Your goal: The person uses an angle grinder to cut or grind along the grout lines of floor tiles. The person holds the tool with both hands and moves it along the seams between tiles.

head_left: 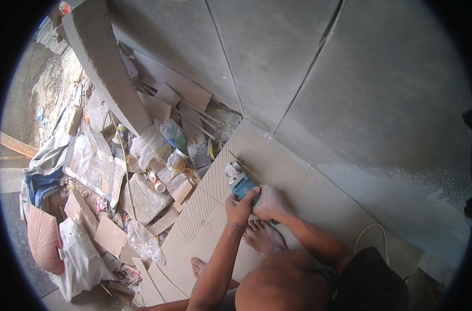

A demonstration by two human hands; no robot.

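A teal angle grinder with a metal head lies at the middle, its thin disc seen nearly edge-on over the beige tiles. My left hand is closed round the grinder's body from the left, thumb on top. My right hand grips its rear end, which the fingers mostly hide. Parallel grooves run across the tile edge left of the grinder. Whether the disc touches the tile or is spinning, I cannot tell. My bare foot is just below my right hand.
Left of the tile edge lies rubble: broken tile pieces, plastic bags, a can and a white sack. A concrete post leans over it. A grey wall rises at the right. A pale cable loops by my right arm.
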